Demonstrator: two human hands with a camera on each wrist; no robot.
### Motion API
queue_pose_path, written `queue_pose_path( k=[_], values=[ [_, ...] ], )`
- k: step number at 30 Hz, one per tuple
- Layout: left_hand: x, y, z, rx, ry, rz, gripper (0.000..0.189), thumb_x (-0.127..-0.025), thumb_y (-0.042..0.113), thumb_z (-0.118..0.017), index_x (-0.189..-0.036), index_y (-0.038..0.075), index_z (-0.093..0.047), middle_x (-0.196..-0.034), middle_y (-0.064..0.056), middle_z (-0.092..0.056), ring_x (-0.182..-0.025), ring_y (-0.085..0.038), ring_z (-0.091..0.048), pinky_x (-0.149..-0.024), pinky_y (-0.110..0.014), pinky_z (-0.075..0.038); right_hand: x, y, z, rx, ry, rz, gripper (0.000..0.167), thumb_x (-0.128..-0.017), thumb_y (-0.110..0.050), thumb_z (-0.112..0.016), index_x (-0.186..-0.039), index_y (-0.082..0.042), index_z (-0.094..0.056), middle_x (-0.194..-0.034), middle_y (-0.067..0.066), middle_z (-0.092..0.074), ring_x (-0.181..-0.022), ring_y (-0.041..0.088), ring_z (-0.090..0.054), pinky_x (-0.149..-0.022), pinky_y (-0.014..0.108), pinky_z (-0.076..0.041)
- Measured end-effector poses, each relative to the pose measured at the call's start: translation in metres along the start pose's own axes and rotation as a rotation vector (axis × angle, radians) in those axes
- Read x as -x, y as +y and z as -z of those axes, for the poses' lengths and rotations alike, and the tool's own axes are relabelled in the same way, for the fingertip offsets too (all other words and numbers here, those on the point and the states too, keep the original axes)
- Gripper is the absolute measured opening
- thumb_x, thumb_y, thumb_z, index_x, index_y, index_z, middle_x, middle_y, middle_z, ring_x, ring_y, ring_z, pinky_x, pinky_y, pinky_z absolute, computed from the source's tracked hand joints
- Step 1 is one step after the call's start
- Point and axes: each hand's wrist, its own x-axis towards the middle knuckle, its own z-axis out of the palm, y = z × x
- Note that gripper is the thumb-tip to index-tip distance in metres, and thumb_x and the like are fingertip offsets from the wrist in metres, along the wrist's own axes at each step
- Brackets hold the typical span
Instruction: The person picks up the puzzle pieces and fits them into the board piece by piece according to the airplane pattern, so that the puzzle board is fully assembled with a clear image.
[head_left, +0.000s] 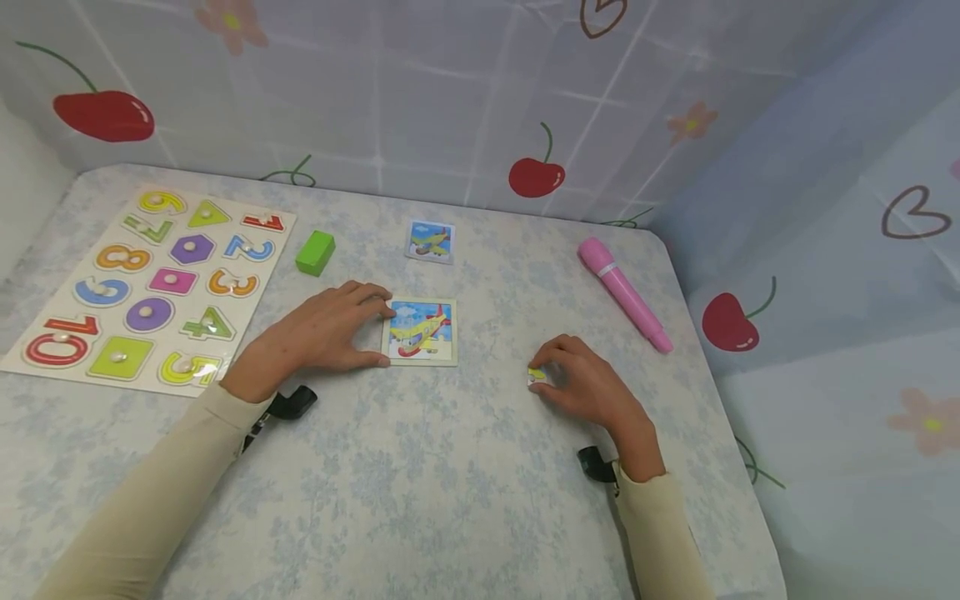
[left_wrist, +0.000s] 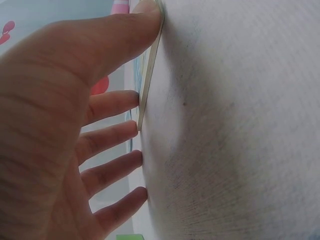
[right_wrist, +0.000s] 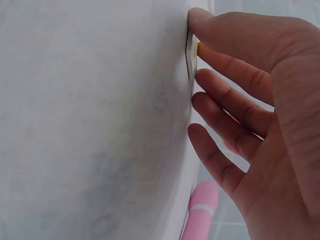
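Observation:
A small framed jigsaw puzzle (head_left: 423, 362) with a yellow and red airplane picture lies mid-table. My left hand (head_left: 318, 331) touches its left side, the thumb near the lower corner and a finger higher up. The left wrist view has the thumb (left_wrist: 125, 37) against the thin board's edge and the other fingers fairly straight. To the right of the puzzle, my right hand (head_left: 588, 383) pinches a small puzzle piece (head_left: 536, 376) with yellow on it, close to the tabletop. Seen from the right wrist, the piece (right_wrist: 190, 52) is edge-on between thumb and fingers.
Behind the puzzle lies a square airplane picture card (head_left: 431, 242). A green block (head_left: 315, 253) sits beside a number-and-shape peg board (head_left: 161, 281) on the left. A pink microphone-shaped pen (head_left: 626, 293) lies at the right. Patterned curtains (head_left: 450, 100) border the table.

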Motion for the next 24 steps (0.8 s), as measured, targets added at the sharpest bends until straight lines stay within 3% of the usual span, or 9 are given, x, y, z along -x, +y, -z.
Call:
queue_pose_path(
  k=[24],
  values=[
    [-0.001,0.0,-0.001,0.001,0.001,-0.002,0.074,-0.087,0.055,-0.088,-0.142,0.009,-0.068,-0.158,-0.012,-0.052,-0.142,-0.035,-0.049,-0.111,-0.056,-0.046,-0.039,-0.016,0.007,0.047,-0.027,0.022,0.026,-0.094,-0.027,-0.087,-0.115,-0.014,-0.078,-0.121,0.0,-0.071,-0.115,0.022,-0.067,-0.101,0.045,-0.057]
  ],
)
